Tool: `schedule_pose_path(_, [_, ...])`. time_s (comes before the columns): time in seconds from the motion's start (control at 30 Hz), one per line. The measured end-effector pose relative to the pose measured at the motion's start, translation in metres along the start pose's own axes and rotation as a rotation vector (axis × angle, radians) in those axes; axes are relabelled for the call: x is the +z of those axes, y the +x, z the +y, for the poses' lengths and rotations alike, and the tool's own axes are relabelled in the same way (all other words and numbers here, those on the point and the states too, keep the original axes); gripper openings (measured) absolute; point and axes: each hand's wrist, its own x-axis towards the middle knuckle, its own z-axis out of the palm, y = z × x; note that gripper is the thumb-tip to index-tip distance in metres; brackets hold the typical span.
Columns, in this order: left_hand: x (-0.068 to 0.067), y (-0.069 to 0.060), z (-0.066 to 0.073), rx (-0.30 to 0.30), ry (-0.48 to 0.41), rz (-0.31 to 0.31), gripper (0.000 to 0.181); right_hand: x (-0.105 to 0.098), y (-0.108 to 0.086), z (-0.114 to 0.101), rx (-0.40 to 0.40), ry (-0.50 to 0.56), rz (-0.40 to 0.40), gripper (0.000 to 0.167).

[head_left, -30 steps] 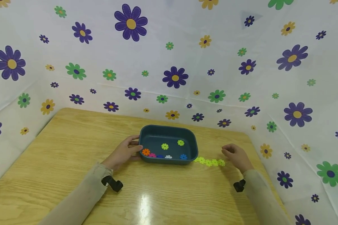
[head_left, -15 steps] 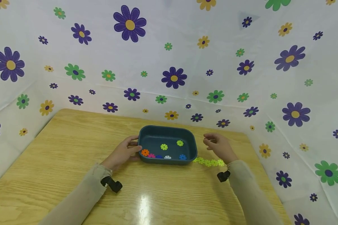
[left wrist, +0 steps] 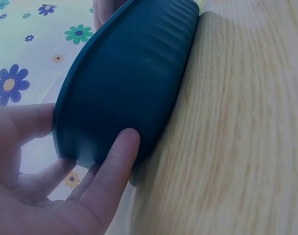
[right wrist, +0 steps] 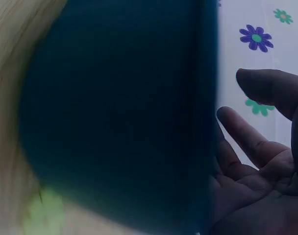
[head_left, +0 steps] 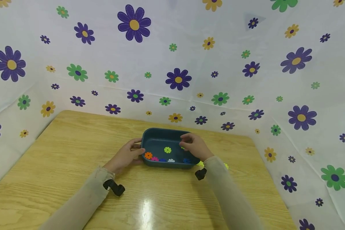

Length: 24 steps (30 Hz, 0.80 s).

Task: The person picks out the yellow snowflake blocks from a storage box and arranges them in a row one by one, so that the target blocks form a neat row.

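Note:
A dark blue plastic tub (head_left: 161,133) stands on the wooden table. My left hand (head_left: 127,156) holds its left end, thumb over the rim and fingers against the outer wall, as the left wrist view (left wrist: 90,196) also shows. Over the tub's right part hovers my right hand (head_left: 196,147); in the right wrist view its thumb (right wrist: 271,88) and fingers are apart with nothing between them. Inside the tub lie notched flower-shaped discs: a yellow-green one (head_left: 168,149), an orange one (head_left: 148,155), a pink one (head_left: 154,158), a white one (head_left: 171,160) and blue ones. Another yellow-green disc is mostly behind the right hand.
A row of joined yellow-green discs (head_left: 200,164) lies on the table (head_left: 97,137) beside the tub's right end, mostly hidden by the right wrist and sleeve. A white flower-print cloth (head_left: 155,57) hangs behind and along both sides.
My right hand has moved left from above the disc row's right end to over the tub's right part. The left hand and the tub have stayed in place.

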Motion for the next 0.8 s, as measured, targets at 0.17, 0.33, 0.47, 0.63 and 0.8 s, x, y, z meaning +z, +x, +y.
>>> schedule_pose_path(0.17, [0.000,0.001,-0.001,0.000,-0.003,0.002,0.065,0.025,0.012,0.002,0.028,-0.019,-0.024,0.029])
schedule_pose_path(0.33, [0.000,0.001,-0.001,0.004,-0.005,0.004,0.065,0.042,0.019,0.005,0.025,-0.086,-0.048,0.027])
schedule_pose_path(0.47, [0.001,0.001,-0.001,0.004,0.002,0.000,0.065,0.047,0.020,0.008,0.013,-0.147,-0.073,0.027])
schedule_pose_path(0.63, [-0.001,0.001,-0.001,0.007,0.003,0.000,0.066,0.050,0.022,0.005,0.014,-0.183,-0.096,0.027])
schedule_pose_path(0.8, [0.000,0.000,0.001,0.006,-0.003,-0.011,0.066,0.050,0.023,0.003,0.010,-0.223,-0.125,0.029])
